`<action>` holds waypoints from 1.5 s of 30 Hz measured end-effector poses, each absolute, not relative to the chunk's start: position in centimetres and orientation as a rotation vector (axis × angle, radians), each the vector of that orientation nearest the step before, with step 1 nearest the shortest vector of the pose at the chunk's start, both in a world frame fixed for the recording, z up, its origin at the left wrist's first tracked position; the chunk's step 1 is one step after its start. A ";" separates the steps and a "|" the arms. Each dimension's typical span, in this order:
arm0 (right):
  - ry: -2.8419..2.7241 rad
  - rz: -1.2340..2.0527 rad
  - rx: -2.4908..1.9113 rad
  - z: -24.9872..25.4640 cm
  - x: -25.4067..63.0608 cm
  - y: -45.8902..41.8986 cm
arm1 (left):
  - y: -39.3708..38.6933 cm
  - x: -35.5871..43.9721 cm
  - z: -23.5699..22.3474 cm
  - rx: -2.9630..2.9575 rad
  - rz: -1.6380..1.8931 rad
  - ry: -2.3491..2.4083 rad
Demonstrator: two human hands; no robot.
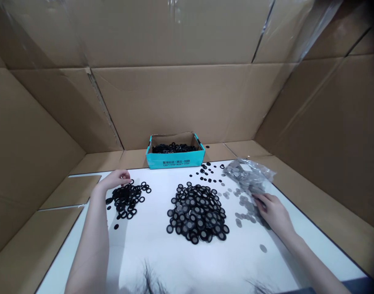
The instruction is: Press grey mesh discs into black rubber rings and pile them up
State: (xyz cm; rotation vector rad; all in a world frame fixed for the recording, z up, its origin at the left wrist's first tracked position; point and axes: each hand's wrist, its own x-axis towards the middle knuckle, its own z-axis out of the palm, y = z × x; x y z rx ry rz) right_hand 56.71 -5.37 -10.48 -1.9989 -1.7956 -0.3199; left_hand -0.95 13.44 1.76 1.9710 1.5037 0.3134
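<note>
My left hand (116, 179) is at the back edge of a loose heap of black rings (127, 200), fingers curled, with one black ring (131, 181) at its fingertips. On the right, my right hand (274, 212) is closed over thin grey discs (251, 206) spread on the table; whatever its fingertips pinch is hidden. Just beyond it lies a clear plastic bag (248, 173) with grey discs inside. Between my hands is a large pile of black rings with grey centres (199, 212).
A turquoise box (176, 160) of black rings stands at the back. Small black discs (209, 179) are scattered before it, and a single grey disc (263, 248) lies at the front right. Cardboard walls (174, 102) surround the white table (162, 261).
</note>
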 end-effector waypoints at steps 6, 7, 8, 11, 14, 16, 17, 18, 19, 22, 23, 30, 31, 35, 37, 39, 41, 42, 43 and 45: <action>-1.773 -0.384 -1.987 -10.1 56.6 -5.1 | 13.4 -0.9 1.8 1.979 0.318 1.503; -1.760 -0.399 -1.998 -10.1 56.6 -4.5 | 13.4 -0.9 1.8 1.980 0.319 1.500; -1.752 -0.409 -2.009 -10.2 56.6 -3.8 | 13.4 -0.8 1.9 1.980 0.320 1.496; -1.775 -0.394 -2.032 -10.5 56.2 -2.1 | 13.4 -0.8 1.9 1.983 0.334 1.496; -1.817 -0.360 -2.033 -10.7 55.6 -1.8 | 13.4 -0.8 1.9 1.987 0.351 1.505; -1.826 -0.352 -2.031 -10.6 55.4 -2.5 | 13.4 -0.8 1.9 1.989 0.359 1.509; -1.824 -0.353 -2.030 -10.5 55.4 -3.0 | 13.4 -0.8 1.9 1.989 0.362 1.509; -1.818 -0.355 -2.030 -10.3 55.4 -3.5 | 13.3 -0.7 2.0 1.990 0.364 1.507; -1.806 -0.360 -2.030 -10.2 55.5 -4.0 | 13.3 -0.6 2.0 1.992 0.367 1.505; -1.748 -0.383 -2.028 -9.6 55.6 -5.1 | 13.1 0.0 2.3 2.003 0.386 1.497; -1.727 -0.392 -2.025 -9.4 55.6 -5.3 | 13.0 0.2 2.5 2.009 0.398 1.496; -1.553 -0.438 -1.923 -6.1 54.3 -5.7 | 11.0 3.9 5.3 2.047 0.501 1.339; -1.525 -0.434 -1.901 -5.5 53.9 -5.6 | 10.7 4.6 5.8 2.057 0.517 1.299; -1.406 -0.348 -1.752 -2.3 50.8 -4.8 | 9.5 7.3 7.6 2.087 0.573 1.134; -1.372 -0.251 -1.656 -0.3 48.3 -3.9 | 8.9 8.7 8.4 2.093 0.602 1.069; -1.380 -0.177 -1.591 1.7 45.6 -2.9 | 8.2 10.2 9.1 2.102 0.633 1.017; -1.416 -0.104 -1.537 3.5 43.5 -1.8 | 7.6 11.6 9.8 2.113 0.671 0.966; -1.438 -0.042 -1.509 4.0 43.0 -1.4 | 7.3 12.1 10.0 2.119 0.699 0.930; -1.486 0.004 -1.509 4.3 42.8 -1.1 | 7.1 12.6 10.2 2.125 0.725 0.899; -1.599 0.069 -1.610 4.0 43.5 -0.8 | 6.8 13.1 10.5 2.149 0.745 0.844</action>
